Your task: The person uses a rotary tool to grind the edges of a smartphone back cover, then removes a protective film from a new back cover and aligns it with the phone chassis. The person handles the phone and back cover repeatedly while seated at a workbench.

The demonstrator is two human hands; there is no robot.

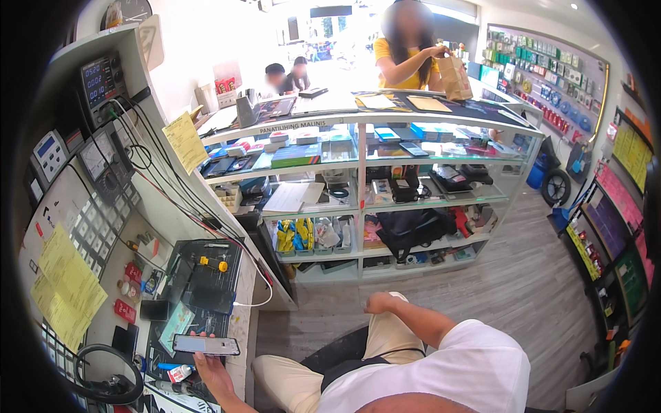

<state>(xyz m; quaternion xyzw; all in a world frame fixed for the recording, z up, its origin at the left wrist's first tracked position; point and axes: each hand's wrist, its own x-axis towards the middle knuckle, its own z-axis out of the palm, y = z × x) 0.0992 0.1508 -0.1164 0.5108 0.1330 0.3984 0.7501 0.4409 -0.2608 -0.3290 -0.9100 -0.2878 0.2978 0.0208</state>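
Room lies above the black mat (231, 256); white cable (257, 304) obstructs its right.

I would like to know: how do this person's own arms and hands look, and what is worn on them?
Each grip, left and right, is a bare human hand, with no glove visible. The right arm has a plain white short sleeve; the left forearm is bare. No watch, marking or cable shows on either.

Repair shop: display counter (361, 168), probably a multimeter (102, 165).
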